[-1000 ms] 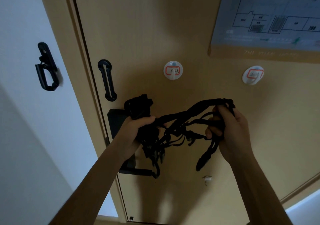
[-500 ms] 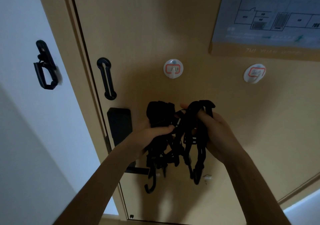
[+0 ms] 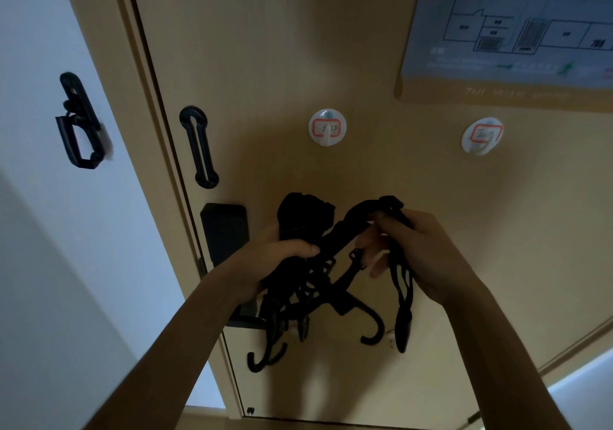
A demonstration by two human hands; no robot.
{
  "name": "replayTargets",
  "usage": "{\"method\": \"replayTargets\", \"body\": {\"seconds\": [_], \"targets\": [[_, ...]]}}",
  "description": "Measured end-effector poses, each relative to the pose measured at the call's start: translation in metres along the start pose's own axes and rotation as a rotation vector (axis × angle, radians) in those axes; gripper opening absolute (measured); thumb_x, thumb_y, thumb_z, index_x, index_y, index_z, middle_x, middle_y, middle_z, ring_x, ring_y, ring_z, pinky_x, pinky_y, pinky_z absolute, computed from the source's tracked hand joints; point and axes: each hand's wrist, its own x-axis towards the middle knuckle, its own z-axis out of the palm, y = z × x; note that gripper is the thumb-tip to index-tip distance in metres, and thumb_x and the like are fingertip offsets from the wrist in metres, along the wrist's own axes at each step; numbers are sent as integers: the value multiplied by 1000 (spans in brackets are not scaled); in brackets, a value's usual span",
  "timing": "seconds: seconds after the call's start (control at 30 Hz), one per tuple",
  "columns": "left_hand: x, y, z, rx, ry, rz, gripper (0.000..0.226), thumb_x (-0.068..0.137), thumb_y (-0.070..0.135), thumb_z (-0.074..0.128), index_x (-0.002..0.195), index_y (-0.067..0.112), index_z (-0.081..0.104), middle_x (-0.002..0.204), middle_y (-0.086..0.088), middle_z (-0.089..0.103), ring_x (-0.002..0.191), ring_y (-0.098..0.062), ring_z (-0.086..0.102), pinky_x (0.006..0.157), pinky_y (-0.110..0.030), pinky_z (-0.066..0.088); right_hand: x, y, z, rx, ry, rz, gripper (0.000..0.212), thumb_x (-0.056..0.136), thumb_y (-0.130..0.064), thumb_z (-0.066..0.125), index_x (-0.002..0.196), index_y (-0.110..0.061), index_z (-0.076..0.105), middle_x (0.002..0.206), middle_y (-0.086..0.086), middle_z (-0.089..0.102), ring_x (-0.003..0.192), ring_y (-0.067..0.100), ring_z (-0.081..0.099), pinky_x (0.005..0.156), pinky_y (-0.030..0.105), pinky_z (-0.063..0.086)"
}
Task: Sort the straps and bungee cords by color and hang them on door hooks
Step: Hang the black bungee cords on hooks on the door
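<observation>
Since half a second ago the hands have drawn slightly apart. Left hand [image 3: 282, 257] grips the black bundle [image 3: 308, 230]; right hand [image 3: 418, 250] pinches one loop (tease it free slowly) below the door hooks [image 3: 327, 127]

- A tan wooden door [image 3: 265, 48] fills the middle; a white wall [image 3: 49, 230] lies to its left.
- Two round white adhesive hooks sit side by side on the door: the left hook [image 3: 327, 127] and the right hook [image 3: 481, 136].
- A framed floor-plan poster [image 3: 514, 31] hangs above the right hook.
- A black tangled bundle of straps and bungee cords [image 3: 318, 263] is below the hooks, in front of the door, between the left hand [image 3: 272, 263] and the right hand [image 3: 428, 257].
- A black rectangular lock plate [image 3: 225, 230] sits left of the bundle.
</observation>
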Motion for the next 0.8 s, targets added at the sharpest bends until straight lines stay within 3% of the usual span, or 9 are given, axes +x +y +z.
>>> {"method": "replayTargets", "body": {"seconds": [0.07,0.13,0.23,0.3,0.4,0.5,0.6,0.7,0.8], "targets": [[-1,-2,-3,-63,-32,-19,39,74,19,66,111,10,58,94,-16,71,89,-28,68,81,-42,52,0,3,-4,-117,76,-41,26,97,-17,48,88,-4,68,55,8,52,47,25,45,44,32,38],[-3,0,-4,-116,-84,13,26,77,18,57,102,10,59,86,-20,70,79,-29,68,69,-35,52,1,5,-8,-182,135,-58,24,96,-19,51,85,-7,69,54,9,43,49,24,35,45,32,31],[-5,0,-5,-186,-107,61,16,79,16,52,92,11,58,75,-20,66,68,-29,65,59,-32,52,2,7,-7,-251,158,-74,25,96,-24,52,84,-10,69,69,12,62,44,20,36,43,27,32],[-6,0,-5,-230,-123,88,17,78,16,49,93,9,55,70,-19,64,63,-27,63,56,-30,52,3,10,-4,-229,100,-47,27,96,-28,50,88,-12,69,83,7,72,41,20,33,42,27,29],[-8,3,-6,-293,-178,102,23,75,16,53,96,8,51,67,-18,62,53,-23,60,49,-25,49,3,21,0,-175,-88,12,26,95,-35,49,105,-21,69,71,5,66,41,21,35,41,25,21],[-7,4,-8,-314,-202,109,30,70,22,57,96,8,51,64,-16,61,49,-21,58,47,-22,48,3,27,4,-221,-213,7,32,91,-45,52,110,-25,70,63,9,50,46,19,31,43,22,22],[-8,3,-10,-294,-142,94,22,74,16,55,93,7,51,59,-16,60,44,-20,56,45,-19,46,4,27,2,-213,-244,-29,41,90,-46,57,84,-8,70,66,27,49,43,12,31,42,20,23],[-5,-1,-11,-173,-102,56,19,75,16,56,90,5,54,60,-15,61,50,-21,60,53,-25,50,7,21,2,-83,-138,-48,53,89,-45,58,82,8,61,63,19,38,42,15,25,42,26,17],[-1,-7,-11,-90,-39,-4,23,70,16,66,89,6,58,68,-13,66,61,-26,64,66,-36,54,10,15,4,-7,-2,-77,38,97,-26,46,68,-21,71,55,7,39,42,15,24,46,34,14]]}}
